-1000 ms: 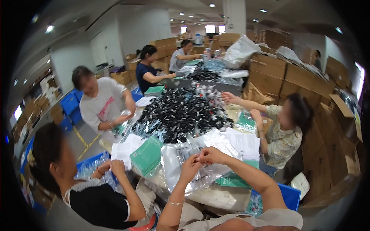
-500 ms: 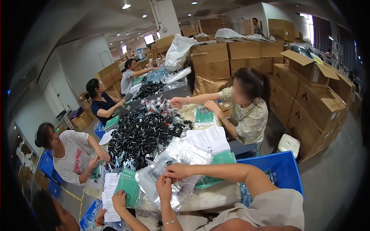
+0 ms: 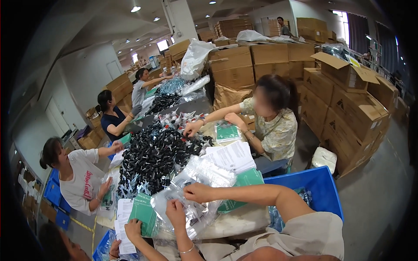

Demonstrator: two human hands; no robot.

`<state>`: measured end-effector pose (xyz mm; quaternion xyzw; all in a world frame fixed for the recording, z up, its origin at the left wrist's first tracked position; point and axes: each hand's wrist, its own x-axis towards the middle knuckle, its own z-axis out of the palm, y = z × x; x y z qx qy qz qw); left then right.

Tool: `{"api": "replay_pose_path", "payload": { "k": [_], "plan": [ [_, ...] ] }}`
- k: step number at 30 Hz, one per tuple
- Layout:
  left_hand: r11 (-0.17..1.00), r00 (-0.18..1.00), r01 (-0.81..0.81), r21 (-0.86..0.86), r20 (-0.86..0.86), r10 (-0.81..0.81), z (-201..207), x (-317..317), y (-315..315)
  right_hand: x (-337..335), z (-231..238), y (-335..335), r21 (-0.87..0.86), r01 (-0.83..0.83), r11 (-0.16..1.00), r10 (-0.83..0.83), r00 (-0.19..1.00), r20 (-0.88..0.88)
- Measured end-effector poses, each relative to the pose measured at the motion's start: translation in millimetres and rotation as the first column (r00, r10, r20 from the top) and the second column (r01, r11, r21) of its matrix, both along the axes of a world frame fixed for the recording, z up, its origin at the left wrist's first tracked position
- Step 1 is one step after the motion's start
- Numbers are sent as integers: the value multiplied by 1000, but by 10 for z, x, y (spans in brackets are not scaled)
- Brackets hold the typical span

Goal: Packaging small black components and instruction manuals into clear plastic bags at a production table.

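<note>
A clear plastic bag [image 3: 194,217] with dark printing lies under and between my hands, over a stack of similar bags [image 3: 211,173]. My right hand [image 3: 197,192] is closed in a pinch at the bag's upper edge. Just to its left and nearer me, my left hand [image 3: 175,214], with a bangle at the wrist, is closed with its fingers pressed together on the bag's film. Small dark items show through the plastic, too unclear to name. Green booklets [image 3: 240,191] lie beyond my right forearm, and another green pile [image 3: 143,215] is left of my left hand.
A heap of black parts [image 3: 150,152] covers the table's middle. A co-worker's hand [image 3: 133,228] rests on the left green pile. Across the table, another co-worker's hand [image 3: 193,128] reaches into the heap. A blue bin [image 3: 322,187] stands at right; stacked cartons [image 3: 348,113] rise behind.
My hands have moved apart, the left one leftward and nearer me. The co-worker across has reached down into the heap. The left co-worker's hand has lifted outward. The view has shifted slightly.
</note>
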<state>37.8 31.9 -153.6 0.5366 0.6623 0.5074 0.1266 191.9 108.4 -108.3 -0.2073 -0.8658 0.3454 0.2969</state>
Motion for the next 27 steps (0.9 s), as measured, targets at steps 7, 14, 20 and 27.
{"api": "replay_pose_path", "payload": {
  "k": [7, 14, 20, 27],
  "plan": [
    [967, 969, 221, 129, 84, -233, 65, -32, -15, -11, -8, -46, -434, -29, 900, 25, 1000, -16],
    [988, 962, 14, -156, -267, -55, 329, -139, -138, 107, -134, 6, -197, -3, 980, 14, 999, 52],
    [993, 905, 26, 115, -424, 26, 546, -445, -265, 334, 100, -160, 253, 121, 960, -167, 972, 168],
    [956, 914, 230, -183, -296, -277, 992, -19, -436, 153, -67, -343, 465, -58, 883, -12, 989, 146]
  ]
}}
